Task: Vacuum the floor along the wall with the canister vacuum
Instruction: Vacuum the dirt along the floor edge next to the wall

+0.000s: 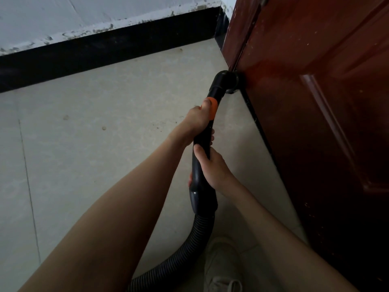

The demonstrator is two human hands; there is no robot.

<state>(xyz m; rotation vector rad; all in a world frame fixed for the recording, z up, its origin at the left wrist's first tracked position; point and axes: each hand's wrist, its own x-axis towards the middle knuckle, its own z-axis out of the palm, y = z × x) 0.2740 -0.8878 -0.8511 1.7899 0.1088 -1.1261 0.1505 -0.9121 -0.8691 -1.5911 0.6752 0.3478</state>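
Note:
A black vacuum wand (203, 142) with an orange collar (212, 108) runs from the frame's middle up to the right. Its black nozzle (228, 82) sits on the pale tiled floor (105, 123), against the bottom edge of a dark red door (315, 102). My left hand (196, 121) grips the wand just below the orange collar. Lower down, my right hand (212, 167) grips the wand's handle. A ribbed black hose (189, 245) leaves the handle and curves down to the bottom edge. The canister itself is out of view.
A white wall with a black skirting board (105, 51) runs across the top and meets the door in the far corner. Dirt specks lie on the tiles near the door. A pale shoe (223, 268) stands beside the hose at the bottom.

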